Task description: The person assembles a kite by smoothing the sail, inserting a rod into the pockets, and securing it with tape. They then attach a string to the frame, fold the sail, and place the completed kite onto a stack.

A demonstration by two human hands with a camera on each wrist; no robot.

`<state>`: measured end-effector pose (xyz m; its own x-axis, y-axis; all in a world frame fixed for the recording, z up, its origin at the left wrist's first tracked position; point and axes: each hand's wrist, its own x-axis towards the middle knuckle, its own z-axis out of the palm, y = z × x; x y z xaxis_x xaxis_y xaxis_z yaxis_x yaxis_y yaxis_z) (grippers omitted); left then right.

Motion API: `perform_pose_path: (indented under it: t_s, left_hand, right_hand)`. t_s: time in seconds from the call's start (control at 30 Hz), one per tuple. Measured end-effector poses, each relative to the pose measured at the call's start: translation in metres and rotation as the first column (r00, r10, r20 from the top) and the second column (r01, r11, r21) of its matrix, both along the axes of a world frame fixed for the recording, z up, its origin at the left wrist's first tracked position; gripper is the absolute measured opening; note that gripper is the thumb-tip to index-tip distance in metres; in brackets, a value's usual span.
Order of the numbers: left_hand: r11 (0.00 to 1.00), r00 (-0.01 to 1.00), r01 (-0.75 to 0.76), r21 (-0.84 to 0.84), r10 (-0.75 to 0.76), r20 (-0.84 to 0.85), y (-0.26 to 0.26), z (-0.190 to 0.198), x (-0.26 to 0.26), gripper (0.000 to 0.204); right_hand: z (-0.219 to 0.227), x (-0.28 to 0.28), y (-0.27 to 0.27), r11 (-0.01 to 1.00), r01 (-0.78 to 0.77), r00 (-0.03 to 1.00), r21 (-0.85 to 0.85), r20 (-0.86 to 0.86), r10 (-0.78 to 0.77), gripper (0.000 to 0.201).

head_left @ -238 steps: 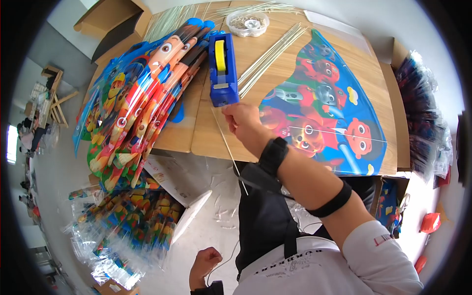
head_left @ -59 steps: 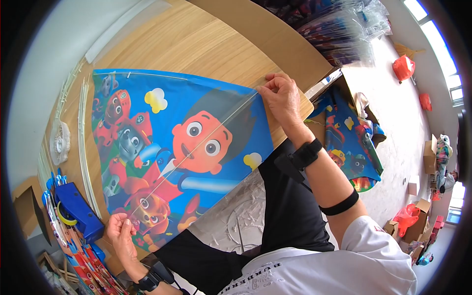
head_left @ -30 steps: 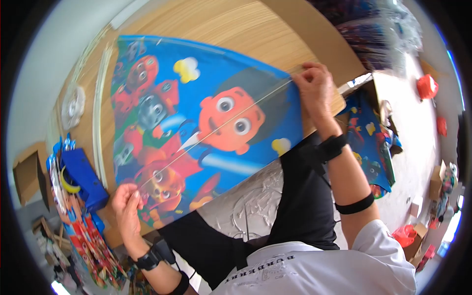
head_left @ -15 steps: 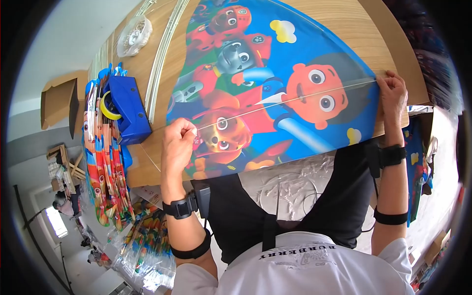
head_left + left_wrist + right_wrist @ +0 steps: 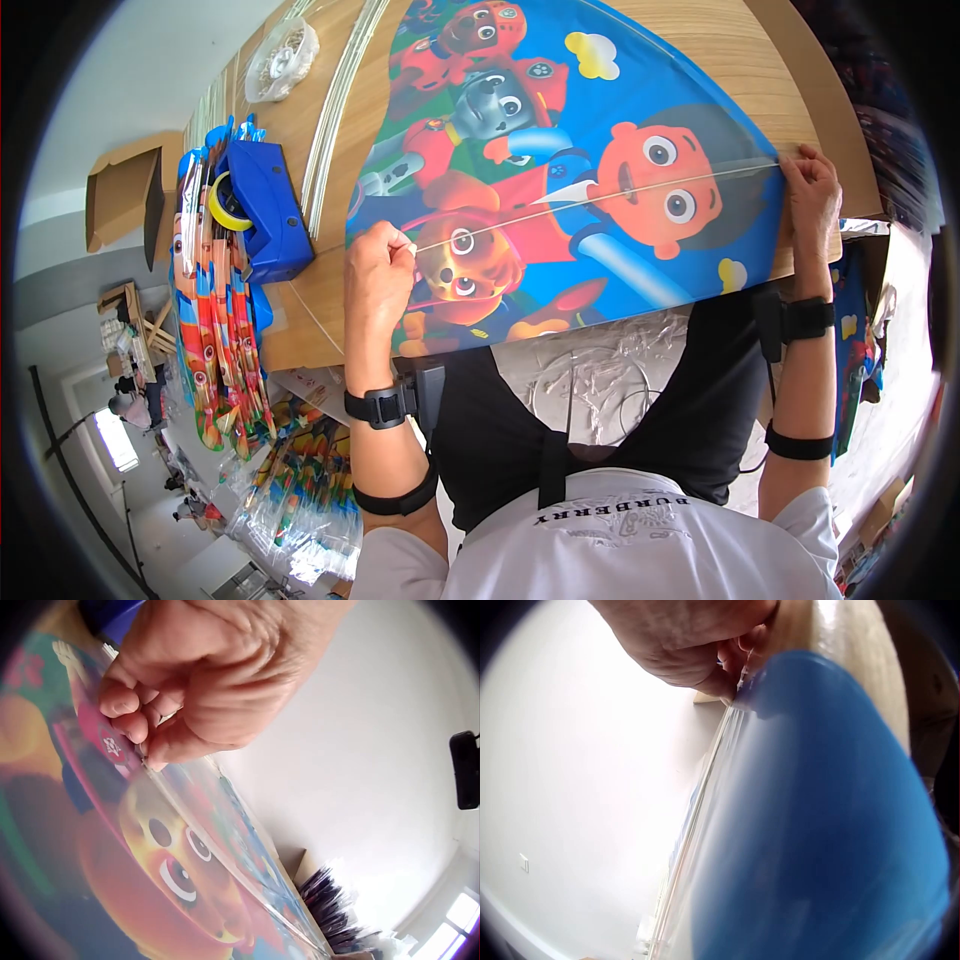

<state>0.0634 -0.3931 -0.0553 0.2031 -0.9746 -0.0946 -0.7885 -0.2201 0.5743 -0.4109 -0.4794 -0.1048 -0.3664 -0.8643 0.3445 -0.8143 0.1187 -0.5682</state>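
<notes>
A blue printed plastic sheet (image 5: 560, 240) with cartoon figures lies over the table's front edge. Across it runs a thin pale stick (image 5: 600, 198). The left hand (image 5: 380, 280) pinches the stick's left end between thumb and fingers; the left wrist view shows this hand (image 5: 217, 675) with the stick (image 5: 187, 814) leading away from its fingertips. At the sheet's right corner the right hand (image 5: 815, 200) pinches the other end. In the right wrist view the right hand (image 5: 697, 637) holds stick and sheet (image 5: 817, 802) together at the fingertips.
Left of the sheet stand a blue tape dispenser (image 5: 268, 210) and a pile of folded printed sheets (image 5: 212, 330). Behind are loose pale sticks (image 5: 338, 110) and a clear round tray (image 5: 282, 60). An open carton (image 5: 125, 195) is at far left; wrapped packs (image 5: 300, 490) lie below.
The left hand has left the tape dispenser and now pinches the stick, which lies across the sheet. The right hand has come to the sheet's right corner. The head view has turned.
</notes>
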Motion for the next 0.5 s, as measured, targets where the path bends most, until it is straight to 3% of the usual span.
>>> perform_pose_path:
  t_s: [0.17, 0.5]
  left_hand:
    - [0.997, 0.998, -0.035, 0.07, 0.038, -0.047, -0.0001, 0.0045, 0.0009, 0.006]
    - [0.998, 0.994, -0.036, 0.048, 0.04, -0.099, 0.0043, 0.0041, -0.0004, 0.007]
  right_hand:
    - [-0.002, -0.0028, -0.001, 1.0, -0.009, 1.0, 0.002, 0.015, 0.009, 0.027]
    - [-0.0025, -0.0033, -0.0011, 1.0, -0.001, 1.0, -0.001, 0.004, 0.001, 0.026]
